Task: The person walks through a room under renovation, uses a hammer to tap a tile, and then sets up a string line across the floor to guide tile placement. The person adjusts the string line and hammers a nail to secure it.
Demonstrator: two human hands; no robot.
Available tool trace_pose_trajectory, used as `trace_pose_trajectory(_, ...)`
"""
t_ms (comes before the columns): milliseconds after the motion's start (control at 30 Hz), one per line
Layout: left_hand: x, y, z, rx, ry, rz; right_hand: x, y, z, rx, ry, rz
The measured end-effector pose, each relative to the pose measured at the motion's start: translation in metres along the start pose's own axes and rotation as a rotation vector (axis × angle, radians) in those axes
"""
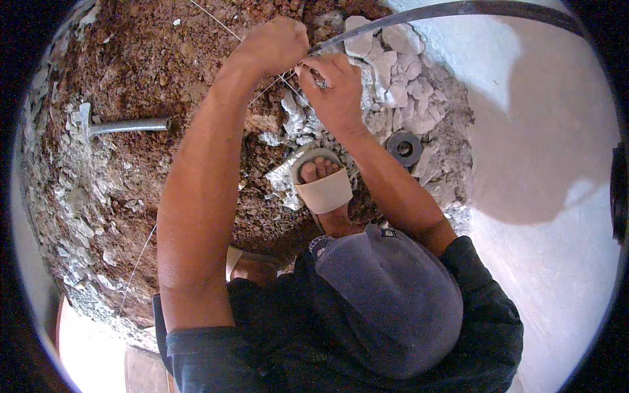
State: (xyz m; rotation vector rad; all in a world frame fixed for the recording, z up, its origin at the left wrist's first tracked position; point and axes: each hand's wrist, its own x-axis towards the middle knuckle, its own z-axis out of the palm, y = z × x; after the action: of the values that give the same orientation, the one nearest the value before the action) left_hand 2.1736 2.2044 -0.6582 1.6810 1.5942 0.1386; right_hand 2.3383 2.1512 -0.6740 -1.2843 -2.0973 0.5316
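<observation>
My left hand (278,44) is closed in a fist above the dug ground, with thin white string (216,18) running up to it from the far left. Close beside it, my right hand (334,88) has its thumb and forefinger pinched together on the string. Crossing strands hang just below the fingertips. What the left fist encloses is hidden. From beside both hands, a long black pipe (458,8) arcs away to the right; whether either hand touches it is unclear.
A hammer (128,126) with a tubular metal handle lies on the soil at left. At right, a dark ring-shaped roll (404,149) sits by broken plaster chunks (409,85) and a pale wall (524,131). My sandalled foot (323,183) stands on rubble.
</observation>
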Motion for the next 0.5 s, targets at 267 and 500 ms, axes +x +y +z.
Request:
trace_pose_trajectory(267, 0.004, -0.002, -0.002, -0.028, 0.021, 0.018, 0.007, 0.001, 0.003, -0.051, 0.031, -0.048)
trace_pose_trajectory(500, 0.006, -0.005, 0.001, -0.064, 0.052, 0.037, 0.012, 0.004, 0.006, -0.062, 0.001, -0.115)
